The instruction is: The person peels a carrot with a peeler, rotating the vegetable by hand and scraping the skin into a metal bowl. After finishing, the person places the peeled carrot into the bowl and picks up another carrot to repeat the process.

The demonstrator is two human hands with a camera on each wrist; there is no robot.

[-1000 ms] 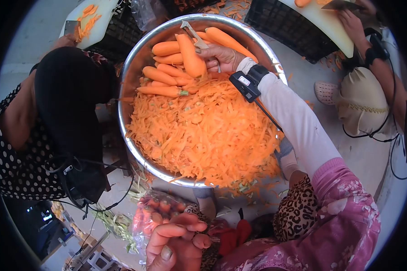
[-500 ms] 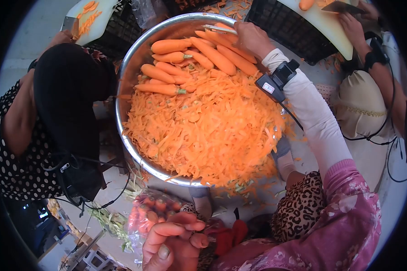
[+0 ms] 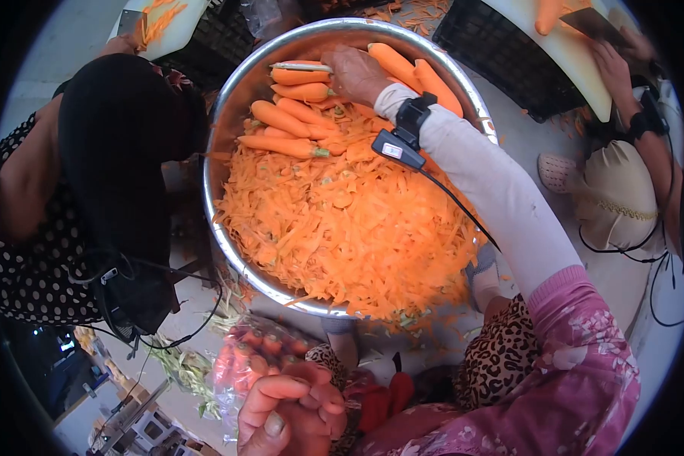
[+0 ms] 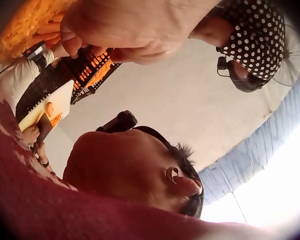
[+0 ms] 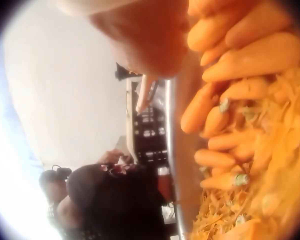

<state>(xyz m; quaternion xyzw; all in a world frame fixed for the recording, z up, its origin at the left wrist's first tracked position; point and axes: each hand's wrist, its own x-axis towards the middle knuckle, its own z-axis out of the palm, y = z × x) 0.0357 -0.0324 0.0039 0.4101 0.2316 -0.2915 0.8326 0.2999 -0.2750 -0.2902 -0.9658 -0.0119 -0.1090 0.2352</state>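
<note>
A wide metal basin [image 3: 214, 182] holds a heap of orange carrot shreds [image 3: 349, 220], with whole peeled carrots [image 3: 281, 119] lying along its far side. Over those carrots is my right hand [image 3: 355, 74], gripping a slim metal peeler [image 3: 302, 68] that points left. Whether the fingers also touch a carrot is hidden beneath the hand. In the right wrist view the peeler [image 5: 146, 95] sticks out below the blurred hand [image 5: 145, 40]. My left hand [image 3: 292, 410] hangs palm up near the lap, fingers loosely curled around nothing; the left wrist view shows it [image 4: 135, 30] large at the top.
A clear bag of unpeeled carrots [image 3: 254, 353] lies below the basin beside green trimmings [image 3: 190, 372]. Beyond the basin stand black crates [image 3: 509, 61] with cutting boards [image 3: 570, 57]. A person in a black head covering [image 3: 121, 167] sits left; another works at right.
My right hand released the carrot it held earlier, went right to the basin's far rim, then came back left over the carrots with the peeler. My left hand has barely moved.
</note>
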